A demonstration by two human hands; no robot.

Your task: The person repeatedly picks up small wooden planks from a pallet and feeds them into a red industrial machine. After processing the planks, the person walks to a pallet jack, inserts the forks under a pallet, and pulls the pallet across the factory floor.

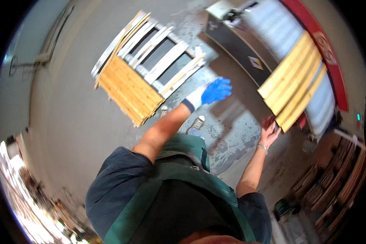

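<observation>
Planks (293, 81), pale wood, bundled side by side; right hand (270, 129) bare, fingers gripping the bundle's near end. Left hand (216, 90), blue-gloved, fingers spread open, empty, beside the wooden pallet (144, 67) on the floor.

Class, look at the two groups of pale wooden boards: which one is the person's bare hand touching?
The stack of long planks on the right, by the red-edged machine; the bare right hand grips its lower end. The other boards lie on the pallet, beyond the blue-gloved left hand.
</observation>
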